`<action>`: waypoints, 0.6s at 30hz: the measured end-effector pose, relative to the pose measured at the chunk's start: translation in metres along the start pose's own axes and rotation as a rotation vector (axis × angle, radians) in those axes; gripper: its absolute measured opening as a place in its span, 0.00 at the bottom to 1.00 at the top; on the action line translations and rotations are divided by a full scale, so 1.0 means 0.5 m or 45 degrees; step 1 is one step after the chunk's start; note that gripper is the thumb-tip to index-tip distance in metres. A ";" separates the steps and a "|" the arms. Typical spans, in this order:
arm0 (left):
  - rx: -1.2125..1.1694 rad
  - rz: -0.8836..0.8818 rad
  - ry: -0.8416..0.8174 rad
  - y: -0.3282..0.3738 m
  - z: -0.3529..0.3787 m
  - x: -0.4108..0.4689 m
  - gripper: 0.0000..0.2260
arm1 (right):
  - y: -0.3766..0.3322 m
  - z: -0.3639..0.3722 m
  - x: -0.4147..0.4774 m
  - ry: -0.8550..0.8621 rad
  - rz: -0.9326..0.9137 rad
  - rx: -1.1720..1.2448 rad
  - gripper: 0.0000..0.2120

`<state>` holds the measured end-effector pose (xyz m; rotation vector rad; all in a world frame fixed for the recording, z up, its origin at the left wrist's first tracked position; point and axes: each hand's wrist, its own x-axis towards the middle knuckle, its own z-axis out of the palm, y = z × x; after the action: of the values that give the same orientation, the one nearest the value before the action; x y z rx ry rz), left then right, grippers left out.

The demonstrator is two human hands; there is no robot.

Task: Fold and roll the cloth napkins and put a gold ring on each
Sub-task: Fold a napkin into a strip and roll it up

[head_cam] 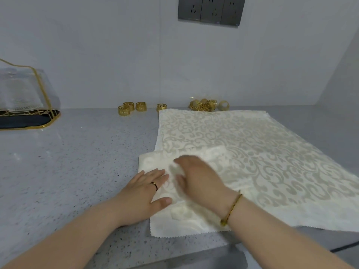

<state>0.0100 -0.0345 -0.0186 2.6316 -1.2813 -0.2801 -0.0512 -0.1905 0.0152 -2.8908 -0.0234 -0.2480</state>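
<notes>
A cream damask napkin (252, 152) lies spread on the grey speckled counter (68, 171). Its near left part is folded over into a paler panel (186, 214). My left hand (143, 193) lies flat on the left edge of that fold, fingers straight. My right hand (198, 177) presses flat on the fold just right of it and looks blurred. Several gold rings (134, 107) stand by the wall, left of the napkin's far corner. A heap of more gold rings (206, 105) lies behind the napkin's far edge.
A gold-wire rack (38, 90) with clear glassware on a dark tray stands at the far left. Dark wall sockets (211, 10) sit high on the wall. The counter's front edge (174, 257) runs just below the napkin, and a side wall rises at the right.
</notes>
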 end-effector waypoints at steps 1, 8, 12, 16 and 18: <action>0.002 -0.001 0.008 0.000 0.002 -0.002 0.62 | -0.010 0.021 -0.006 -0.101 -0.034 -0.019 0.23; 0.072 0.069 0.111 -0.010 0.015 -0.004 0.58 | 0.101 0.013 -0.036 -0.376 0.278 -0.120 0.34; 0.037 0.155 0.207 -0.008 0.005 -0.017 0.51 | 0.168 -0.019 -0.026 -0.262 0.466 -0.152 0.19; 0.152 0.337 0.452 -0.009 0.002 -0.027 0.21 | 0.159 -0.038 0.036 0.092 0.372 -0.125 0.17; 0.180 0.402 0.459 -0.007 0.003 -0.025 0.15 | 0.137 -0.041 0.076 0.031 0.254 -0.049 0.20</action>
<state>0.0048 -0.0224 -0.0199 2.3832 -1.5943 0.3292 -0.0148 -0.2619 0.0252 -2.9001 0.2759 -0.2492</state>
